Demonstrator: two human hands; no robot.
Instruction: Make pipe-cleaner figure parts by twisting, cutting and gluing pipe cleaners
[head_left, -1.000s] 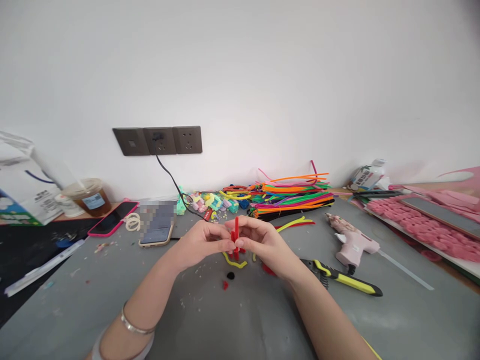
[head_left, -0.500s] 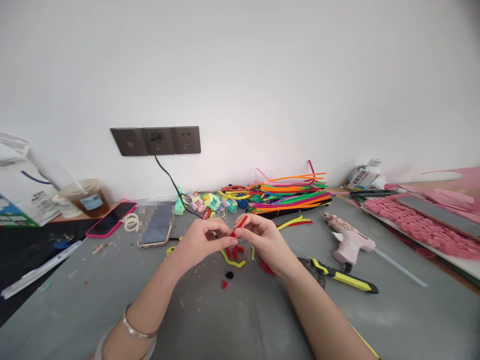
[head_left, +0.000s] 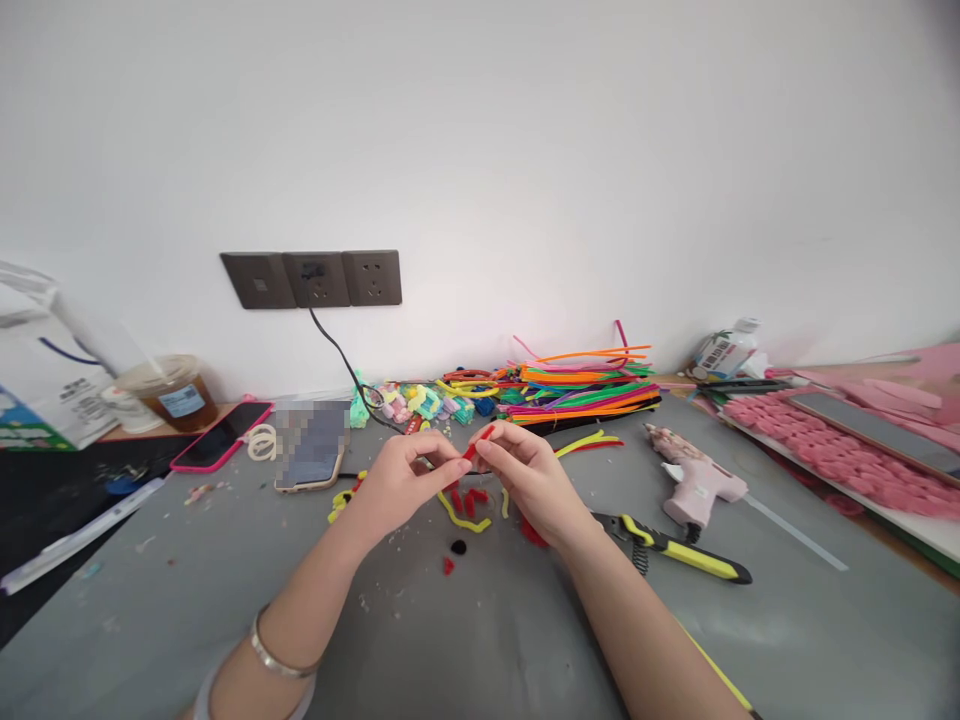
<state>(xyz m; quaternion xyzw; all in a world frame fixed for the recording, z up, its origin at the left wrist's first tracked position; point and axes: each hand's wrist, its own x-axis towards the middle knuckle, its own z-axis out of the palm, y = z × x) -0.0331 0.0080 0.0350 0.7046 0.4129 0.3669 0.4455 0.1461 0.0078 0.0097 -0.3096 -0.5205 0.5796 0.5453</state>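
A short red pipe cleaner (head_left: 478, 443) is pinched between both hands above the middle of the table. My left hand (head_left: 411, 474) is closed on its lower left end, thumb against fingertips. My right hand (head_left: 523, 470) grips the upper right part, so its tip pokes out over the thumb. Below the fingers lie several red pipe cleaner pieces (head_left: 471, 501), a bent yellow pipe cleaner (head_left: 463, 520) and a black pompom (head_left: 458, 547). A small red scrap (head_left: 448, 566) rests just in front of the pompom. More red material is partly hidden behind my right wrist.
Yellow-handled pliers (head_left: 694, 560) and a pink glue gun (head_left: 697, 485) lie to the right. Bundles of coloured pipe cleaners (head_left: 577, 390) line the wall. Two phones, one pink-cased (head_left: 223, 437), and a drink cup (head_left: 169, 393) stand left. A black cord (head_left: 337, 350) hangs from the socket.
The red pipe cleaner has shifted slightly between the fingertips, with less of it showing. Both hands stay in nearly the same place, and the view has moved very little.
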